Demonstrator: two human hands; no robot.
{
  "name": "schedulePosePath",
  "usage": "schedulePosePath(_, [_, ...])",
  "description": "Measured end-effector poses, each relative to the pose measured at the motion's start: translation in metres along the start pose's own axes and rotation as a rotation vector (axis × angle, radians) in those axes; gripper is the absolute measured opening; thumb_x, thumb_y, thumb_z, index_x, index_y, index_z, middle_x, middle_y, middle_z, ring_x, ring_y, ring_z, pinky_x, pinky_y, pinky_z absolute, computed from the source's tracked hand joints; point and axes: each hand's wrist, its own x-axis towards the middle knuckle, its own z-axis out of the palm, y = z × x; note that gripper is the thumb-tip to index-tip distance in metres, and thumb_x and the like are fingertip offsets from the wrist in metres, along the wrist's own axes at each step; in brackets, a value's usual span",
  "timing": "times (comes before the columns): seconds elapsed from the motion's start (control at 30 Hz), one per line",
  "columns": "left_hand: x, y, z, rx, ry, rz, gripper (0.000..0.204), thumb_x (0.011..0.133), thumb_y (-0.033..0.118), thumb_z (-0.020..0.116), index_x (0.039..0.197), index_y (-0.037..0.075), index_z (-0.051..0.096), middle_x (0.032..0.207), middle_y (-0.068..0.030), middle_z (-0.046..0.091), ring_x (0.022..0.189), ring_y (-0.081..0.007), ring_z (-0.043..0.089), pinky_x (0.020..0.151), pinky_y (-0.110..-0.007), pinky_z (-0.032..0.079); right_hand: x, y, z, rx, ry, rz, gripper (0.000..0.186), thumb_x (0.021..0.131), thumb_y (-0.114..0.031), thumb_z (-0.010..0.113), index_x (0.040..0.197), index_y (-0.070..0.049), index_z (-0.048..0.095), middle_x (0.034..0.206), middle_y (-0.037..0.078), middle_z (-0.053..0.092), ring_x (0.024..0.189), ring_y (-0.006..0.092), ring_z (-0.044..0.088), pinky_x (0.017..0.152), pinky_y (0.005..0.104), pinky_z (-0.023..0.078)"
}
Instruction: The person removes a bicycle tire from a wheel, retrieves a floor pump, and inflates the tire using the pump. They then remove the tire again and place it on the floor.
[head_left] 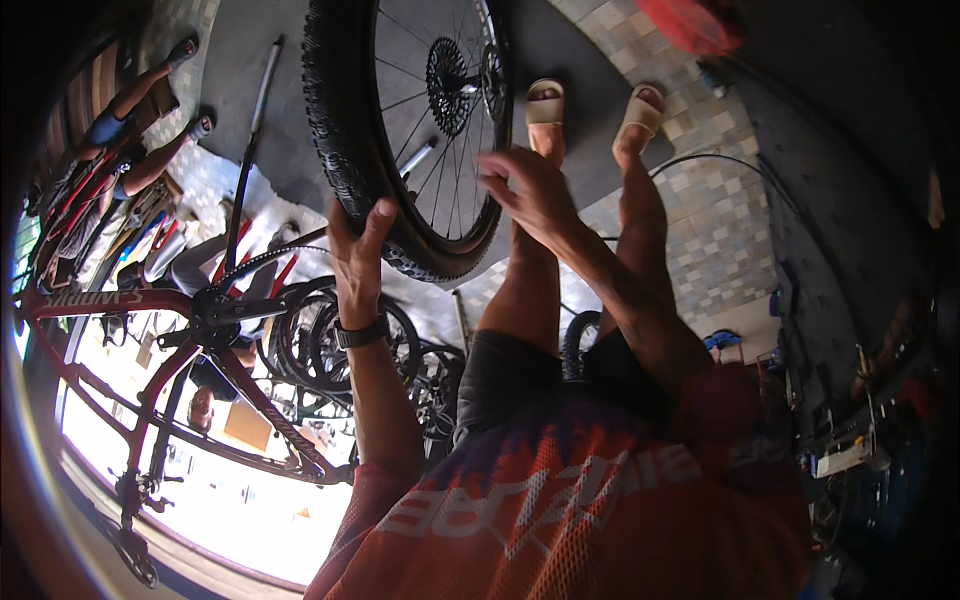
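Note:
A bicycle wheel [402, 225] with a knobby black tyre hangs upright in front of me. Its cassette [448, 88] of stacked sprockets faces my way at the hub. My left hand [358, 235], with a dark band at the wrist, grips the tyre's lower left edge, thumb on the near side and fingers partly hidden behind it. At the wheel's right side is my right hand [535, 195], its fingers bent in a pinch by the rim and spokes. Whatever lies between those fingertips is too small to tell.
To the left hangs a dark red bicycle frame [112, 300] with crank and chain. Several more bicycles [320, 335] stand behind it. People sit at the far left. My sandalled feet [545, 102] are on a dark mat [590, 110] over tiled floor. A red object [690, 22] lies at the top right.

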Motion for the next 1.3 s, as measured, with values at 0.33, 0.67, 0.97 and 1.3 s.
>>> schedulePosePath(0.33, [-0.04,0.042,-0.011,0.025,-0.179,0.009,0.065,0.096,0.051,0.077,0.131,-0.003,0.065,0.116,-0.0086,0.071,0.106,-0.0197,0.063,0.1,-0.035,0.049,-0.263,-0.179,-0.245,-0.489,-0.425,0.231,0.061,0.087,-0.038,0.085,0.138,-0.011,0.066,0.156,0.022,0.05,0.144,0.042,0.051,0.119,0.0501,0.043])
schedulePosePath(0.67, [-0.226,0.28,-0.061,-0.015,-0.299,-0.029,0.068,0.087,0.053,0.085,0.122,-0.002,0.064,0.097,-0.0108,0.072,0.081,-0.0222,0.075,0.072,-0.033,0.061,-0.334,-0.212,-0.353,-0.006,-0.485,0.904,0.02,0.106,-0.021,0.067,0.114,-0.003,0.073,0.094,0.007,0.076,0.093,0.0107,0.069,0.078,0.0322,0.056])
schedulePosePath(0.97, [-0.315,0.337,-0.029,0.102,-0.308,-0.004,0.067,0.088,0.052,0.083,0.123,-0.003,0.066,0.096,-0.0094,0.073,0.077,-0.0174,0.072,0.068,-0.03,0.06,-0.215,-0.222,-0.259,0.372,-0.6,0.045,0.034,0.102,-0.016,0.06,0.13,0.0,0.07,0.124,0.011,0.076,0.104,0.0239,0.073,0.092,0.0392,0.056])
schedulePosePath(1.3, [-0.343,0.316,0.017,0.299,-0.257,0.154,0.063,0.088,0.05,0.083,0.116,-0.004,0.069,0.094,-0.002,0.07,0.084,-0.0104,0.059,0.076,-0.028,0.048,-0.147,-0.329,-0.23,0.181,-0.305,-0.533,0.034,0.099,-0.018,0.056,0.127,-0.001,0.066,0.121,0.017,0.069,0.11,0.0367,0.072,0.092,0.0429,0.057])
